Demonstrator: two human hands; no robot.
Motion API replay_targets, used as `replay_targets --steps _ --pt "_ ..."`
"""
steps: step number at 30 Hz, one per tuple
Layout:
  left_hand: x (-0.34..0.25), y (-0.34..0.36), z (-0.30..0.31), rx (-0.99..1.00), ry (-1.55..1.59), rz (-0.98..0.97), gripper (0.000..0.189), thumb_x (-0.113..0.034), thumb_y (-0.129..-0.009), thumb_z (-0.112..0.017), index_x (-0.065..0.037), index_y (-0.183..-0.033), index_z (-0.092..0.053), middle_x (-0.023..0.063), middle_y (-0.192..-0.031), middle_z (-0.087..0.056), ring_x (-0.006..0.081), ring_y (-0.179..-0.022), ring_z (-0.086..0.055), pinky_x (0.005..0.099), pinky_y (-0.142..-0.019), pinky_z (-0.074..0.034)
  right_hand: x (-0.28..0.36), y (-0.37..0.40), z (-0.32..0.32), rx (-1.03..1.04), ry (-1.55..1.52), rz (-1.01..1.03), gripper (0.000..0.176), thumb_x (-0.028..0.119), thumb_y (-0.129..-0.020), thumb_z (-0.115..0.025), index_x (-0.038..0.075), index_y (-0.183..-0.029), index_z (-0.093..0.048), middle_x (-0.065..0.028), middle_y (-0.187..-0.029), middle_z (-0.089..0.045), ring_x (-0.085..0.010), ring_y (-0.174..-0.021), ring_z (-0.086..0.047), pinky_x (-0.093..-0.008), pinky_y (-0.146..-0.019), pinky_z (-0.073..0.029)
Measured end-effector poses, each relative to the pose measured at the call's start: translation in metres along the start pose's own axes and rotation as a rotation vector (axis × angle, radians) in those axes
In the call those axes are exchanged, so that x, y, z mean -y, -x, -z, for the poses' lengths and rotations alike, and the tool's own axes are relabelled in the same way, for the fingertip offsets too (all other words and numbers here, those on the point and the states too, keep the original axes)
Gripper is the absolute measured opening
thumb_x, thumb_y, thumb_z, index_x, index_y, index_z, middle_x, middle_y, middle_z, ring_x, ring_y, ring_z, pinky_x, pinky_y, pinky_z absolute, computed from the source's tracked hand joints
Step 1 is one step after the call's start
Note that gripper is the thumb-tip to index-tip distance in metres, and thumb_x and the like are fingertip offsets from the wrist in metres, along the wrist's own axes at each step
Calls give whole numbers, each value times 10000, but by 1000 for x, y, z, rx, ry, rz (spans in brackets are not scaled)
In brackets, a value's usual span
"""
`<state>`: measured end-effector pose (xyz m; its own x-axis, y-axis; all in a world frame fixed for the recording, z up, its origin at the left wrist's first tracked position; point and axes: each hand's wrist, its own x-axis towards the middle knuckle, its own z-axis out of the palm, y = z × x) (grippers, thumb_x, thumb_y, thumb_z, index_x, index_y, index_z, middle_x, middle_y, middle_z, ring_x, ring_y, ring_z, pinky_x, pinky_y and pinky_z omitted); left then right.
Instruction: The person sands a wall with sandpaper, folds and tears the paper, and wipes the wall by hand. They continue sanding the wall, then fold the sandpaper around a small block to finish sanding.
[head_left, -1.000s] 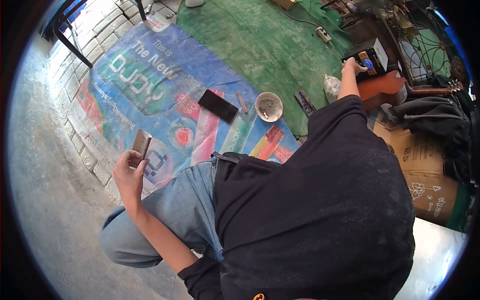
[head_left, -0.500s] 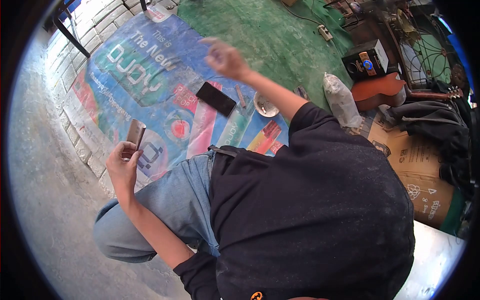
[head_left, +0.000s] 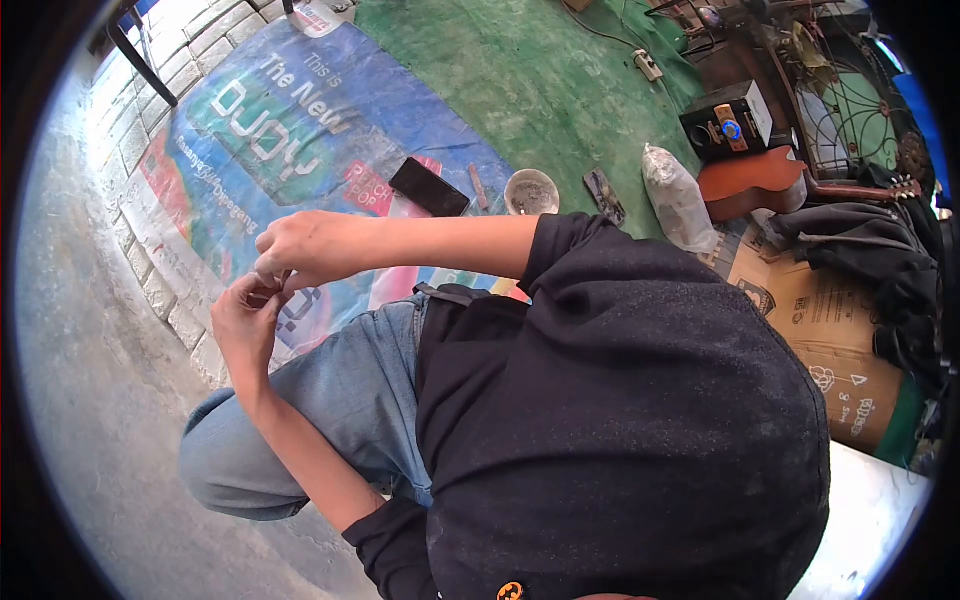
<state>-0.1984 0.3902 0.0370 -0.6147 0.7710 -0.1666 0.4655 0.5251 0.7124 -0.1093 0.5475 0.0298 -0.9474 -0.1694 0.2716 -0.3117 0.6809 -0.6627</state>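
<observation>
Both hands meet at the left, above a printed banner (head_left: 330,80) on the floor. My left hand (head_left: 246,322) is closed, fingers pinched around the small brown piece, which is now almost wholly hidden. Over it, my right hand (head_left: 305,248) has its fingers bent down onto the same spot; what they grip is hidden. On the banner lie a black phone (head_left: 430,187) and a thin brown stick (head_left: 478,187), with a whitish bowl (head_left: 531,193) to their right.
A dark flat object (head_left: 604,196) and a filled plastic bag (head_left: 680,198) lie on the green mat (head_left: 480,70). Farther right are a guitar (head_left: 748,184), a black box (head_left: 727,120) and cardboard (head_left: 820,310). Metal legs (head_left: 145,66) stand upper left.
My right hand has swung down and left from above the phone to my left hand. The brown piece, visible before in my left hand, is now covered.
</observation>
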Motion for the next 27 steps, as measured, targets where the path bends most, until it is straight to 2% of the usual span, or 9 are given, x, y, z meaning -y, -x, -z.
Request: replay_targets --steps 2,4,10,13,16,22,27 --pt "0 0 0 -8 2 14 143 -58 -674 -715 2 -794 -665 89 -682 -670 135 -624 -655 257 -581 -475 -1 -2 0 8 -39 -45 139 107 -660 -688 61 -772 -619 -79 -769 -590 -264 -772 -598 -367 -654 -478" --pt "0 -1 0 -15 -33 -29 141 -62 -674 -718 -2 -792 -671 90 -694 -674 147 -632 -662 258 -589 -479 -5 -6 -6 2 67 -92 117 93 -648 -672 51 -739 -611 -101 -749 -597 -285 -732 -612 -384 -634 -479" --pt "1 0 -1 -58 11 -14 151 -71 -674 -726 -8 -803 -680 90 -716 -678 147 -648 -666 250 -603 -483 -8 -7 -24 -32 218 -200 68 73 -650 -638 49 -709 -616 -101 -746 -606 -294 -750 -615 -385 -644 -483" --pt "-3 0 -2 -38 -82 9 137 -67 -681 -721 -4 -794 -679 90 -718 -676 148 -655 -667 250 -608 -483 -9 -5 -28 -13 217 -189 48 70 -650 -631 53 -693 -619 -100 -764 -609 -288 -797 -608 -377 -659 -487" --pt "3 0 -4 -51 -35 -31 128 -63 -683 -713 -5 -792 -679 87 -716 -674 155 -650 -665 255 -606 -482 -7 -6 -30 3 251 -210 44 74 -644 -631 53 -682 -621 -90 -782 -606 -278 -848 -590 -369 -680 -487" --pt "2 0 -3 -70 -47 -44 117 -58 -683 -694 -19 -793 -685 79 -712 -673 154 -640 -658 256 -602 -476 5 -9 -26 -88 349 -185 31 94 -644 -625 67 -659 -620 -66 -779 -595 -247 -837 -571 -369 -684 -477" --pt "-3 1 -1 -70 -90 -30 114 -63 -687 -688 -40 -799 -694 72 -705 -672 160 -640 -657 260 -595 -471 8 -10 -24 -48 492 -156 9 96 -645 -614 93 -637 -618 -61 -761 -599 -223 -810 -581 -348 -658 -458"
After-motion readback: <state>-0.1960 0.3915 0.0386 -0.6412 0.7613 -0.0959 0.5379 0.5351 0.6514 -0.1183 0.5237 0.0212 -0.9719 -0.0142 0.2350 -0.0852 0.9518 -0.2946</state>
